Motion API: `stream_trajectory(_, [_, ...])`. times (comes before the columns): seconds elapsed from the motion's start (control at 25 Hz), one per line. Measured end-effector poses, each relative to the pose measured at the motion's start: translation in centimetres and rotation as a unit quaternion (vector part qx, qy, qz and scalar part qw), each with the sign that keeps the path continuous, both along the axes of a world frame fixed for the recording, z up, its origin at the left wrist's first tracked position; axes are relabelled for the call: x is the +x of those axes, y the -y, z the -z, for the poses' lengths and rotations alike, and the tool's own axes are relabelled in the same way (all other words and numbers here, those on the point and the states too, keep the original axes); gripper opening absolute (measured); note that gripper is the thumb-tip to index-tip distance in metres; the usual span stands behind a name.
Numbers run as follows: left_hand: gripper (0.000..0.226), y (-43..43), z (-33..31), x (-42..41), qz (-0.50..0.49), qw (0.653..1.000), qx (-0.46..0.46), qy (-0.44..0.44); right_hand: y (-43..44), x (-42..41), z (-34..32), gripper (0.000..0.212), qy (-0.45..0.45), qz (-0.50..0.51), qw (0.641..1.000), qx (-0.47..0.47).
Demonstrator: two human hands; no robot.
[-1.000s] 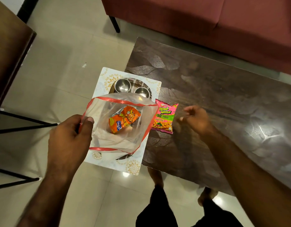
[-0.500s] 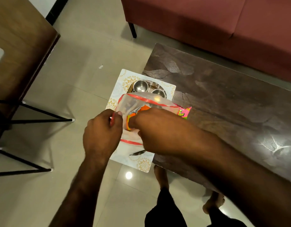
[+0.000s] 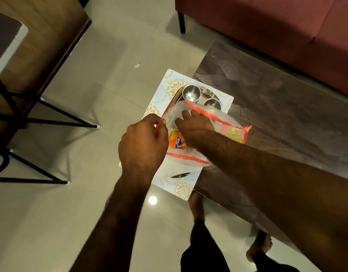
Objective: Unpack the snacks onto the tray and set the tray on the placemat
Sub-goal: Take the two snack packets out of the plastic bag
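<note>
The left hand (image 3: 142, 142) pinched the red rim of the bag (image 3: 218, 122), holding it open. The right hand (image 3: 194, 126) reached inside, fingers spread over an orange packet (image 3: 176, 141); whether it gripped could not be told. A second packet (image 3: 235, 132) showed blurred through the plastic. Two steel bowls (image 3: 191, 93) sat on the mostly hidden tray (image 3: 176, 97), on the placemat (image 3: 165, 95) overhanging the table (image 3: 277, 114).

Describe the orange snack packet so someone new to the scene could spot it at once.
Start at the dark table, then its left end, where a patterned placemat overhangs. Above it the left hand holds open a clear plastic bag with red edging. The orange snack packet lies inside, under the right hand; it alone is bright orange with a blue label.
</note>
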State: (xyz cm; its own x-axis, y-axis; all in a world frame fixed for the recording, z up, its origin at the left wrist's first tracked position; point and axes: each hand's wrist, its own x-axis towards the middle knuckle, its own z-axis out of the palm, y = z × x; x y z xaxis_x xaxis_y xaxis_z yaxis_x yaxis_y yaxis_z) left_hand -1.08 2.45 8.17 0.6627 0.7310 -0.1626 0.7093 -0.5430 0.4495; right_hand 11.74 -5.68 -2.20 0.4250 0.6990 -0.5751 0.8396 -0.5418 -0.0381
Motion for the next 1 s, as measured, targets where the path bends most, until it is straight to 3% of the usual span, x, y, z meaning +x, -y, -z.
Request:
stream_trajectory(0.2, [0.032,0.8,0.3,0.0,-0.012,1.000,0.013,0.018,0.3,-0.9,-1.8,0.053,-0.014,0.024,0.999,0.027])
stream_trajectory(0.32, [0.027,1.1,0.2,0.5,0.008,1.000,0.014,0.024,0.7,-1.9,-6.9,0.038,0.013,0.026,0.996,0.080])
stream_trajectory(0.4, [0.025,1.1,-0.2,0.9,0.021,0.999,-0.003,0.048,2.0,-2.8,-10.6,0.040,0.036,0.044,0.989,0.135])
stream_trajectory(0.56, [0.055,0.1,-0.9,1.3,0.069,0.989,-0.039,0.122,7.1,-2.8,-15.5,0.041,-0.067,0.164,0.952,0.250])
stream_trajectory(0.6, [0.056,-0.1,-1.2,1.2,0.092,0.983,-0.065,0.147,8.5,-2.2,-16.1,0.037,-0.133,0.225,0.923,0.282])
stream_trajectory(0.68, [0.055,-0.5,-1.6,1.1,0.134,0.964,-0.137,0.186,10.7,-0.8,-16.6,0.030,-0.279,0.366,0.811,0.362])
stream_trajectory(0.72, [0.052,-0.7,-1.7,1.1,0.152,0.954,-0.170,0.195,11.5,-0.1,-16.6,0.029,-0.323,0.422,0.750,0.393])
stream_trajectory(0.8, [0.041,-0.7,-1.7,1.2,0.178,0.936,-0.229,0.198,12.4,0.9,-16.3,0.029,-0.364,0.487,0.668,0.428])
stream_trajectory(0.92, [0.033,0.0,-2.2,1.0,0.183,0.917,-0.297,0.196,12.8,1.2,-15.7,0.024,-0.394,0.527,0.602,0.453])
stream_trajectory(1.0, [0.032,0.5,-2.4,0.9,0.167,0.903,-0.345,0.194,12.9,1.1,-15.5,0.020,-0.397,0.535,0.591,0.455])
